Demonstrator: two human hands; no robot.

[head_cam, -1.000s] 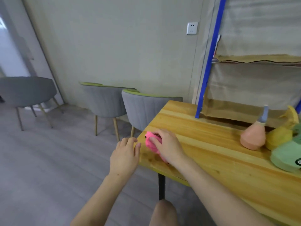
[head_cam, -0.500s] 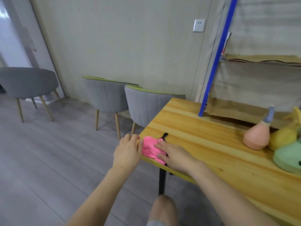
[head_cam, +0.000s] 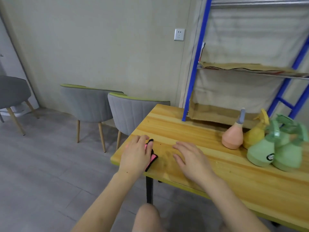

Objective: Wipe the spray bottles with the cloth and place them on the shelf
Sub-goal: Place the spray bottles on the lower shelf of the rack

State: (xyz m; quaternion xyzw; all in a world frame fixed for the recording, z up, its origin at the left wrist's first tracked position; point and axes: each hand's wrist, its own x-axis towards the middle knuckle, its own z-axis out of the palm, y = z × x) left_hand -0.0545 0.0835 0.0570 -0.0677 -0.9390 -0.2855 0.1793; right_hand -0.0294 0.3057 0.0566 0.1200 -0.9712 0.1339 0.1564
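Observation:
My left hand (head_cam: pixel 136 153) lies flat on the pink cloth (head_cam: pixel 152 158) with a black edge, at the near left corner of the wooden table (head_cam: pixel 192 136); most of the cloth is hidden under it. My right hand (head_cam: pixel 189 158) hovers open over the tabletop just to the right, holding nothing. Several spray bottles stand at the table's right: a peach bottle (head_cam: pixel 232 137) with a grey top, a yellow bottle (head_cam: pixel 255 133) behind it, and two green bottles (head_cam: pixel 260 152) (head_cam: pixel 288 154). Behind them rises the blue-framed shelf (head_cam: pixel 250 69) lined with cardboard.
Two grey chairs (head_cam: pixel 133 113) (head_cam: pixel 87 104) with green trim stand by the table's far left end, and another grey chair (head_cam: pixel 11 94) sits at the far left. The grey floor lies left of the table. My knee (head_cam: pixel 147 216) shows below.
My left hand moved onto the pink cloth and now covers it. My right hand let go of the cloth and shifted right over the bare tabletop.

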